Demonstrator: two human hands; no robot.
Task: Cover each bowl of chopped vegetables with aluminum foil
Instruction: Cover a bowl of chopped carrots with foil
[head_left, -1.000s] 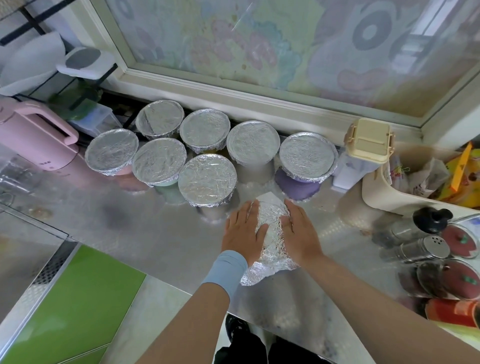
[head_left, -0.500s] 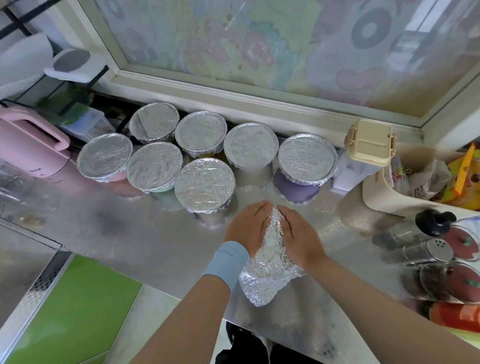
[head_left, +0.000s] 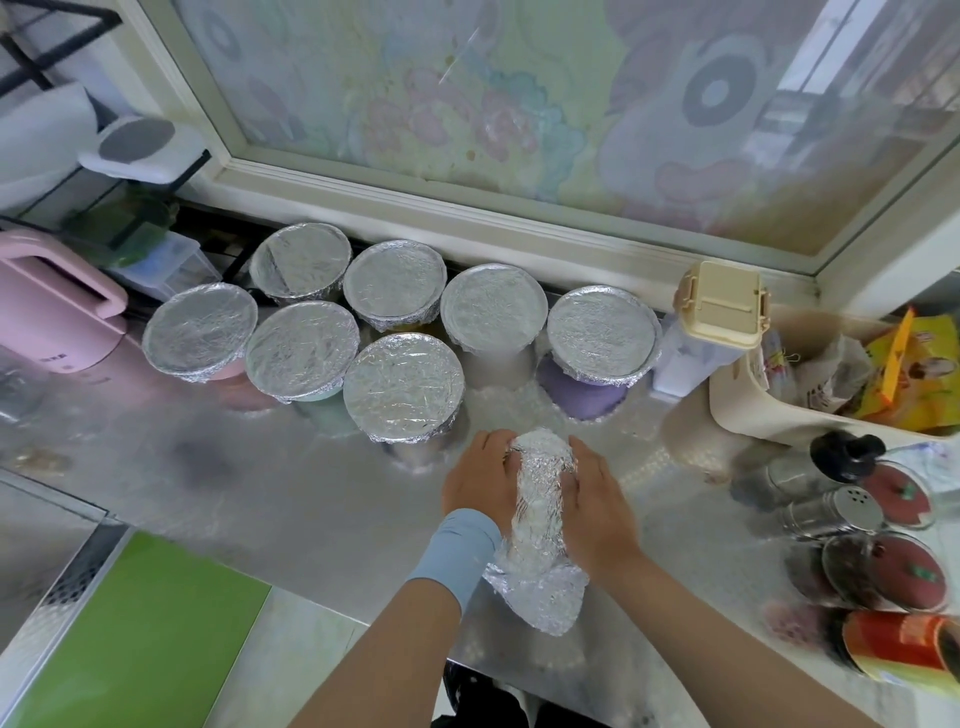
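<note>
The left hand (head_left: 483, 483) and right hand (head_left: 597, 499) curl round loose foil (head_left: 543, 504) at six o'clock, likely spare, since the bowls (head_left: 402, 387) at eleven sit covered.

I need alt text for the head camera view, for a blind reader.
The left hand and right hand hold a crumpled piece of aluminum foil between them on a steel counter. Behind it stand seven foil-covered bowls.

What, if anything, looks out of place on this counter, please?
Only the crumpled foil: the left hand and right hand squeeze it into a wrinkled ridge on the counter, with no bowl showing under it. The seven covered bowls behind look tidy.
</note>
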